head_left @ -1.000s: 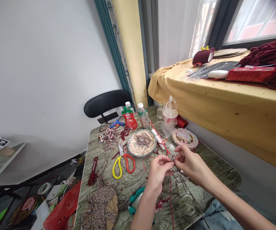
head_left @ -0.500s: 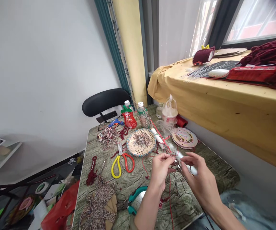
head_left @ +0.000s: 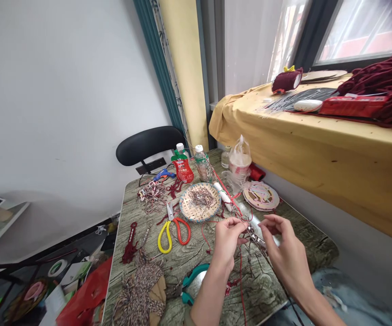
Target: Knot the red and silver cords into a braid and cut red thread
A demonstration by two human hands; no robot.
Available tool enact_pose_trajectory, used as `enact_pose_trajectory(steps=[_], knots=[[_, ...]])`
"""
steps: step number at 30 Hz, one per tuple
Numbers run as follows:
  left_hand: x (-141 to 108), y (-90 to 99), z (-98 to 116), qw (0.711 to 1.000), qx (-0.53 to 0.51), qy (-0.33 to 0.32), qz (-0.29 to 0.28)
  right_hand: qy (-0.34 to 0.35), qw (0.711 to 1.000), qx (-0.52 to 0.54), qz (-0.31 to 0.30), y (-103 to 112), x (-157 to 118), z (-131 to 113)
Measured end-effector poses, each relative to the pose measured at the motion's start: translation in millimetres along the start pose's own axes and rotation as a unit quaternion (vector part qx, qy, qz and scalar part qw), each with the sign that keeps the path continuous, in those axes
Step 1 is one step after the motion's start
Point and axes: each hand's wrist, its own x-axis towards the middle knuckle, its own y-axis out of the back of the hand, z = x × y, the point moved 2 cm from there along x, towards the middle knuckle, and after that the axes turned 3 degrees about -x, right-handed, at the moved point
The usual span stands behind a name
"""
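In front of me, my left hand (head_left: 229, 235) pinches a thin cord strung with shiny, silvery bead-like pieces (head_left: 257, 238). My right hand (head_left: 284, 240) is just to the right, thumb and forefinger drawn close together above the strand; anything between them is too small to make out. A dark cord (head_left: 280, 280) runs down from the strand beneath my right hand. Red cord (head_left: 242, 280) hangs below my left hand. Scissors (head_left: 171, 226) with one yellow and one red handle lie left of my hands. Teal-handled pliers (head_left: 191, 283) lie partly behind my left forearm.
A woven basket (head_left: 185, 210) holds tangled thread scraps. Mottled yarn wound on card (head_left: 141, 285) and a dark red tassel (head_left: 130, 244) lie at left. Behind stand a bottle (head_left: 202, 165), a red pouch (head_left: 184, 168) and a bagged cup (head_left: 240, 160). A yellow-draped ledge (head_left: 301, 145) rises at right.
My right hand has drawn slightly up and away to the right, leaving more of the silvery strand visible between the hands. My left hand keeps its pinch in nearly the same place.
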Motion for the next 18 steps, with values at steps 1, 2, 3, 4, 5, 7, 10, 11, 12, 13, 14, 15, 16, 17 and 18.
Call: enact_pose_trajectory(steps=[1,2,3,4,5,7,10,11,12,13,14,15,16,17,18], knots=[[-0.1,0.6,0.3,1.0,0.002,0.002,0.0,0.0,1.0,-0.005,0.006,0.0,0.1,-1.3],[-0.2,1.3,0.7,1.0,0.004,0.003,-0.001,0.0,1.0,-0.005,-0.005,-1.1,0.9,-2.7],[-0.4,2.0,0.9,1.0,0.006,0.003,-0.002,0.002,1.0,0.0,-0.029,-2.8,2.0,-3.9],[-0.5,2.6,1.1,1.0,0.008,0.002,-0.002,0.006,0.998,0.008,-0.058,-4.6,3.2,-4.9],[-0.5,3.1,1.2,1.0,0.01,-0.001,-0.003,0.01,0.997,0.016,-0.081,-5.9,4.2,-5.3],[-0.6,3.6,0.9,1.0,0.013,-0.005,-0.005,0.005,0.996,0.023,-0.082,-5.5,5.4,-3.8],[-0.4,3.7,0.2,1.0,0.014,-0.006,-0.007,-0.033,0.999,0.023,-0.004,0.2,6.1,1.5],[-0.3,3.8,0.1,1.0,0.014,-0.004,-0.005,-0.044,0.999,0.026,0.006,1.1,6.4,2.7],[-0.2,3.9,-0.1,1.0,0.014,-0.001,-0.003,-0.048,0.998,0.031,-0.004,0.7,7.0,3.2],[-0.2,4.0,-0.1,1.0,0.014,0.001,-0.003,-0.044,0.998,0.036,-0.031,-0.7,7.7,2.9],[-0.2,4.0,-0.1,1.0,0.013,0.002,-0.004,-0.035,0.996,0.039,-0.065,-2.7,8.4,2.0],[-0.2,4.2,-0.1,1.0,0.013,0.002,-0.005,-0.023,0.994,0.04,-0.097,-4.5,9.0,0.8],[-0.2,4.4,-0.1,1.0,0.014,0.002,-0.005,-0.013,0.993,0.038,-0.114,-5.6,9.6,-0.1],[-0.1,4.8,-0.3,1.0,0.015,0.001,-0.004,-0.009,0.993,0.033,-0.113,-5.6,10.3,-0.6],[0.0,5.3,-0.5,1.0,0.019,-0.001,-0.001,-0.013,0.995,0.03,-0.095,-4.3,11.0,-0.6]])
